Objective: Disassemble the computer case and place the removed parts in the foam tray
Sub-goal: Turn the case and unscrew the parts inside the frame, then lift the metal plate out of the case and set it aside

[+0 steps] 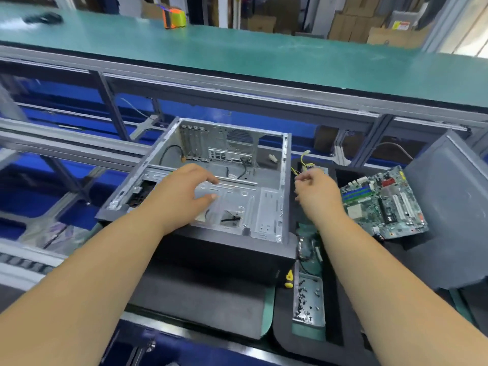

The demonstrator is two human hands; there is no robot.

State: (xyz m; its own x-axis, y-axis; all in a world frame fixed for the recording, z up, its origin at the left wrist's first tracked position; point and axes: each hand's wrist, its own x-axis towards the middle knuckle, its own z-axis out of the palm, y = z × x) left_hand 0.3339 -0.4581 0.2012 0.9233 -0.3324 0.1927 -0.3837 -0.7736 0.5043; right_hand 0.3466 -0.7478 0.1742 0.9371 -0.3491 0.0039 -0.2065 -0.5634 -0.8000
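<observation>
Head view; we see the computer case (224,180) lying on its side, open face up, on a dark foam pad (200,299) at the near edge of the worktop (266,307); the interior is mostly bare metal, with a few loose black cables near the rear panel.

Left hand (184,191) reaches into the case from the near side; fingers spread wide and relaxed, thumb apart, hovering over or lightly touching the metal floor plate; it holds nothing that we can make out.

Right hand (315,188) sits just beside the case's right wall, over the foam tray (340,336); fingers curled, pinching a bundle of yellow wires (303,161) that rises above the knuckles; what the far end of the bundle joins is hidden by the hand.

The foam tray is black, lying to the right of the case and running from the near edge toward the far side of the worktop; the motherboard (383,202) lies tilted in a far compartment, right of the right hand; a small metal box (309,299) with loose screws sits in a near compartment; a yellow tool handle (289,278) shows between case and box; a grey case panel (449,212) leans at the tray's right side.

Beyond, a green upper shelf (237,51) carries an orange and green object (174,15), blurred.
</observation>
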